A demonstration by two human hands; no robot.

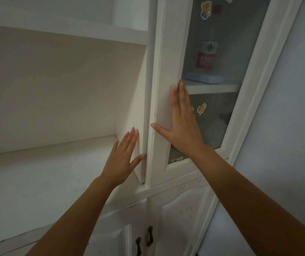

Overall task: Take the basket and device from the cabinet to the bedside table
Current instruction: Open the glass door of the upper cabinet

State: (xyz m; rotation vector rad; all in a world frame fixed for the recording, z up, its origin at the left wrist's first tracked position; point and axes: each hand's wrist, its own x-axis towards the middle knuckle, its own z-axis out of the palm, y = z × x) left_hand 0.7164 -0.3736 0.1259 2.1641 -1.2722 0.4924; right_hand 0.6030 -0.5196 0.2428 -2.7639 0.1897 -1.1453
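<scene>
A white cabinet with a glass-panelled door (160,100) fills the view. My right hand (182,124) lies flat on the door's left frame, fingers spread, thumb at the door edge. My left hand (123,157) rests flat on the white partition (142,115) just left of the door, fingers apart. Behind the glass, on an inner shelf (212,87), I see a flat pale-blue device (204,78) and a white and red container (206,54) behind it. No basket is visible.
An open shelf compartment (46,159) spreads to the left. Cartoon stickers (201,108) dot the glass. Below are lower cabinet doors with two dark handles (149,236). A pale wall (286,126) runs along the right.
</scene>
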